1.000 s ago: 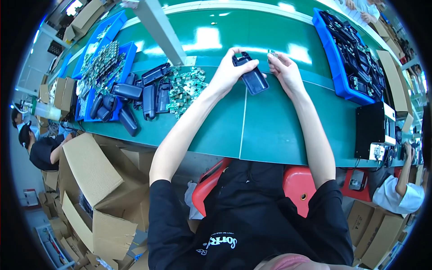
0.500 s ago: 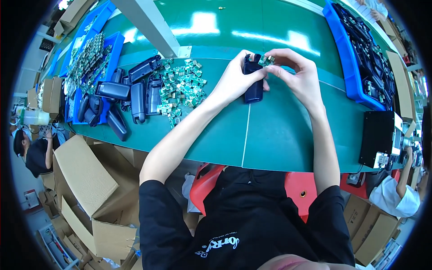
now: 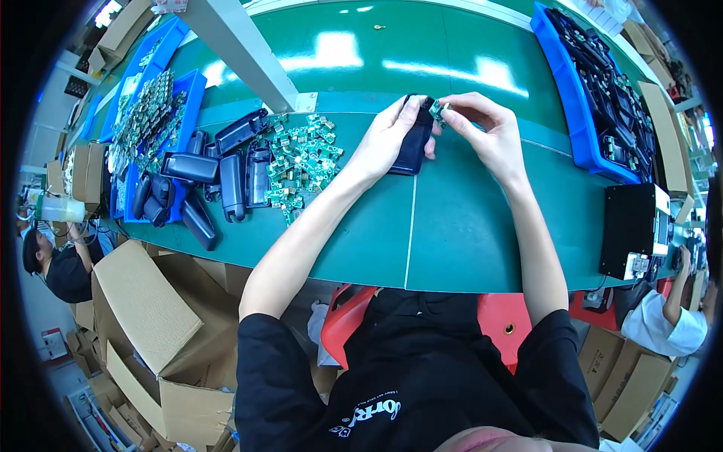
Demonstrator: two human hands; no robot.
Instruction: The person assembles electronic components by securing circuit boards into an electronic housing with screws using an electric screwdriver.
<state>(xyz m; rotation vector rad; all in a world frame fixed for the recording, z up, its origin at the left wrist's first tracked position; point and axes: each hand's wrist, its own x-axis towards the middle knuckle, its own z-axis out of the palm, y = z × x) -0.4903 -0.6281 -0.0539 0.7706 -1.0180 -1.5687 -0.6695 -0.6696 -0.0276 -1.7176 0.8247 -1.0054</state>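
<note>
My left hand is closed around a dark plastic housing, held tilted above the green table. A small green circuit board is pinched between the thumb and fingers of my right hand. The board is at the upper end of the housing; whether it touches the inside cannot be made out. To the left of my hands lies a loose pile of small green circuit boards. Beside that pile, several dark housings lie about, some showing their hollow side.
At the far left, a blue bin holds stacked circuit boards. Another blue bin at the right is full of dark housings. A black box device stands at the right edge. A white metal post rises behind the pile.
The housing in my left hand has tilted, its lower end swinging left. My right hand has come slightly lower and left, with the circuit board still at the housing's upper end.
</note>
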